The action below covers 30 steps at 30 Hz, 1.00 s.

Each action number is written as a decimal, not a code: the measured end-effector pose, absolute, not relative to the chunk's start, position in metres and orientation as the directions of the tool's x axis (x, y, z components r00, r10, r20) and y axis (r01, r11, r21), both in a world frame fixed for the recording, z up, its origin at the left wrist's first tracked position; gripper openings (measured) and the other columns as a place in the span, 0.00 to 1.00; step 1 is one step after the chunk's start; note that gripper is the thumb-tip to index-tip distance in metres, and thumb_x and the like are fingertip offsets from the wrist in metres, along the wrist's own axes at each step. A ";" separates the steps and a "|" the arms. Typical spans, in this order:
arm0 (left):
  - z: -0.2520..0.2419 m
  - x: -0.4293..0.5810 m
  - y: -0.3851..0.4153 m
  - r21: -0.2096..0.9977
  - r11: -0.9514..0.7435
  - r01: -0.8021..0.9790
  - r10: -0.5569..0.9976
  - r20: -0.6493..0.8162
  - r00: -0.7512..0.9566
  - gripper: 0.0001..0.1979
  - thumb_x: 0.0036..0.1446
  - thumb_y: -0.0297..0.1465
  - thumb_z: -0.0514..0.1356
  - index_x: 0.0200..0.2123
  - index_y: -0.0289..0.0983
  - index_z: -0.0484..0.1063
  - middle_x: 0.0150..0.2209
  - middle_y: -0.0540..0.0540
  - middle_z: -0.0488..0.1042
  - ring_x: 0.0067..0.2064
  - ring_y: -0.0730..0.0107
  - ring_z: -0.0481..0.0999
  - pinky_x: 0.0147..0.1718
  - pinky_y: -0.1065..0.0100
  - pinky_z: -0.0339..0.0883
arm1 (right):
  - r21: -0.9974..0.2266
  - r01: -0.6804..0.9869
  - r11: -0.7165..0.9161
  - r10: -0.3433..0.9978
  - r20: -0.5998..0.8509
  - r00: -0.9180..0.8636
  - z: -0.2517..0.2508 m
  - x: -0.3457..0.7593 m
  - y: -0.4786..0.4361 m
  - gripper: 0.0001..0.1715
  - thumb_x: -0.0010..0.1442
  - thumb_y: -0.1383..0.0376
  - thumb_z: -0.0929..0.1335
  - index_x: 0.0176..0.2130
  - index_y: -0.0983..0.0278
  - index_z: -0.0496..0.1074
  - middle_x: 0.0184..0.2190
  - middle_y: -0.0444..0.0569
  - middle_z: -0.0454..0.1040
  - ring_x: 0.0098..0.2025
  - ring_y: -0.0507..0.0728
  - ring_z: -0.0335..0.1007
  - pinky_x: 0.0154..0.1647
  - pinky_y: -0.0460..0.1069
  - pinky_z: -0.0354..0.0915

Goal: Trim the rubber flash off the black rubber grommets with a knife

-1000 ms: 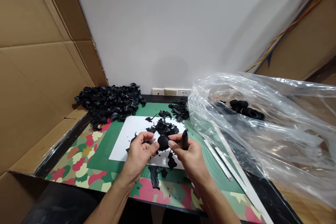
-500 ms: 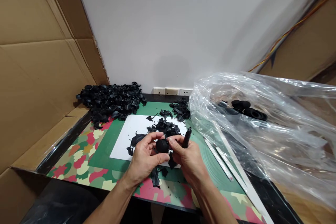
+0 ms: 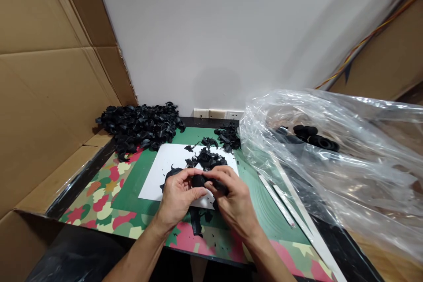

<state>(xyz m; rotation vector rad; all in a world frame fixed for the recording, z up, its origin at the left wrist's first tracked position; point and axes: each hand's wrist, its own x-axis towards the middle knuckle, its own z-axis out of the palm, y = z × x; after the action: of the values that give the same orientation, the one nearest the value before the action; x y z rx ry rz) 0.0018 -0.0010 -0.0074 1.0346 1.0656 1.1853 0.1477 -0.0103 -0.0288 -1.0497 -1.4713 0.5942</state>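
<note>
Between the thumb and fingers of my left hand (image 3: 176, 196) is a small round black part (image 3: 198, 180) with fine ridges, which looks like rubber. My right hand (image 3: 237, 200) is closed around a dark, pen-like tool (image 3: 220, 186). Its tip meets the part's right side, hidden by my fingers. Both hands are over a white sheet (image 3: 152, 185), which carries curled black scraps (image 3: 206, 158). More shavings (image 3: 195, 222) lie in front, below the hands.
A large heap of black scraps (image 3: 142, 125) stands at the back left, beside a cardboard box (image 3: 56, 88). A clear plastic bag (image 3: 330, 176) with black round parts (image 3: 306, 131) lies right. White strips (image 3: 277, 200) rest on the green mat (image 3: 128, 198). Sockets (image 3: 218, 114) line the wall.
My right hand has turned the tool from pointing up to lying against the round part. The fingers of both hands have drawn closer over it.
</note>
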 end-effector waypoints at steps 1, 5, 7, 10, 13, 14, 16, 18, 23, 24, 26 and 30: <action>-0.008 0.001 -0.001 0.975 0.100 -0.199 0.993 -0.086 0.075 0.17 0.33 0.20 0.71 0.32 0.33 0.78 0.29 0.49 0.78 0.32 0.73 0.75 0.32 0.75 0.69 | -0.812 0.314 0.492 0.847 0.530 0.045 -0.031 0.147 -0.010 0.09 0.55 0.70 0.67 0.36 0.61 0.76 0.32 0.49 0.75 0.33 0.55 0.73 0.32 0.48 0.67; -0.009 -0.003 -0.001 0.937 0.225 -0.267 0.966 -0.179 0.185 0.17 0.35 0.26 0.73 0.33 0.34 0.76 0.26 0.51 0.74 0.26 0.78 0.72 0.22 0.79 0.64 | -0.721 0.435 0.539 0.806 0.592 -0.015 -0.039 0.146 -0.007 0.11 0.53 0.75 0.64 0.33 0.62 0.73 0.27 0.46 0.75 0.27 0.54 0.72 0.27 0.46 0.65; -0.010 -0.005 -0.001 0.909 0.295 -0.294 0.944 -0.229 0.238 0.17 0.38 0.32 0.73 0.33 0.34 0.75 0.24 0.52 0.72 0.22 0.80 0.70 0.17 0.80 0.59 | -0.676 0.468 0.569 0.775 0.631 -0.030 -0.040 0.147 -0.007 0.13 0.53 0.76 0.63 0.32 0.63 0.72 0.27 0.47 0.74 0.28 0.53 0.72 0.27 0.45 0.65; -0.010 -0.005 0.000 0.893 0.340 -0.295 0.931 -0.277 0.236 0.20 0.36 0.37 0.74 0.32 0.34 0.74 0.21 0.53 0.70 0.19 0.79 0.69 0.14 0.79 0.57 | -0.605 0.521 0.602 0.740 0.668 -0.079 -0.040 0.149 -0.007 0.13 0.55 0.77 0.61 0.33 0.63 0.72 0.29 0.48 0.75 0.28 0.52 0.72 0.27 0.44 0.66; -0.010 -0.003 0.001 0.917 0.317 -0.244 0.945 -0.283 0.164 0.20 0.33 0.36 0.74 0.30 0.33 0.74 0.19 0.53 0.69 0.17 0.80 0.66 0.13 0.79 0.55 | -0.521 0.572 0.633 0.720 0.667 -0.190 -0.040 0.152 -0.007 0.13 0.56 0.77 0.61 0.34 0.64 0.72 0.30 0.48 0.75 0.27 0.52 0.72 0.26 0.43 0.64; -0.010 -0.002 0.001 0.925 0.305 -0.225 0.951 -0.281 0.132 0.19 0.33 0.35 0.74 0.29 0.33 0.75 0.19 0.53 0.69 0.16 0.81 0.64 0.12 0.79 0.54 | -0.495 0.587 0.641 0.718 0.656 -0.233 -0.040 0.153 -0.007 0.14 0.55 0.78 0.61 0.34 0.64 0.71 0.30 0.47 0.75 0.27 0.51 0.71 0.25 0.43 0.63; -0.009 -0.001 0.000 0.938 0.285 -0.198 0.958 -0.276 0.071 0.18 0.32 0.34 0.73 0.28 0.32 0.75 0.19 0.53 0.69 0.16 0.81 0.63 0.12 0.79 0.52 | -0.446 0.618 0.647 0.721 0.621 -0.306 -0.038 0.155 -0.007 0.16 0.52 0.79 0.61 0.34 0.63 0.70 0.29 0.46 0.74 0.25 0.51 0.70 0.23 0.43 0.60; -0.008 0.001 -0.002 0.949 0.256 -0.184 0.966 -0.255 0.033 0.15 0.33 0.31 0.71 0.28 0.32 0.76 0.20 0.52 0.71 0.18 0.80 0.64 0.14 0.78 0.53 | -0.380 0.665 0.643 0.720 0.597 -0.355 -0.035 0.155 -0.007 0.16 0.50 0.79 0.61 0.34 0.63 0.69 0.29 0.44 0.72 0.23 0.50 0.67 0.21 0.44 0.56; -0.001 0.004 0.000 0.988 0.107 -0.108 0.994 -0.110 -0.021 0.07 0.35 0.26 0.67 0.24 0.33 0.76 0.21 0.51 0.73 0.23 0.76 0.69 0.23 0.75 0.61 | -0.172 0.825 0.538 0.698 0.640 -0.322 -0.028 0.142 -0.008 0.10 0.58 0.75 0.60 0.31 0.64 0.66 0.25 0.45 0.68 0.19 0.51 0.60 0.17 0.47 0.46; 0.000 0.004 0.002 0.993 0.081 -0.082 0.996 -0.084 -0.032 0.06 0.36 0.26 0.67 0.24 0.34 0.76 0.20 0.52 0.72 0.23 0.77 0.68 0.22 0.76 0.60 | -0.170 0.838 0.518 0.700 0.647 -0.302 -0.027 0.139 -0.008 0.10 0.59 0.75 0.60 0.31 0.64 0.66 0.25 0.46 0.67 0.19 0.51 0.60 0.17 0.47 0.45; 0.002 0.006 0.003 0.997 0.049 -0.052 0.997 -0.052 -0.049 0.05 0.38 0.25 0.66 0.24 0.34 0.76 0.19 0.52 0.71 0.21 0.78 0.65 0.20 0.76 0.58 | -0.197 0.848 0.492 0.713 0.650 -0.262 -0.027 0.133 -0.006 0.09 0.59 0.74 0.61 0.30 0.64 0.66 0.25 0.46 0.67 0.18 0.51 0.59 0.17 0.47 0.44; 0.002 0.008 -0.004 0.989 0.106 -0.103 0.994 -0.108 -0.011 0.07 0.35 0.23 0.67 0.24 0.34 0.75 0.16 0.54 0.68 0.17 0.80 0.62 0.16 0.77 0.53 | -0.278 0.861 0.425 0.746 0.646 -0.160 -0.028 0.142 0.010 0.09 0.57 0.75 0.61 0.30 0.64 0.66 0.26 0.47 0.68 0.19 0.50 0.57 0.17 0.46 0.46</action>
<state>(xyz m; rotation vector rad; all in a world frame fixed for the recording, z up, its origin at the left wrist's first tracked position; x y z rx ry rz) 0.0080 -0.0036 0.0024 1.0477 1.1942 1.1884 0.1422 0.0099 -0.0276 -1.3594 -1.9419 -0.1980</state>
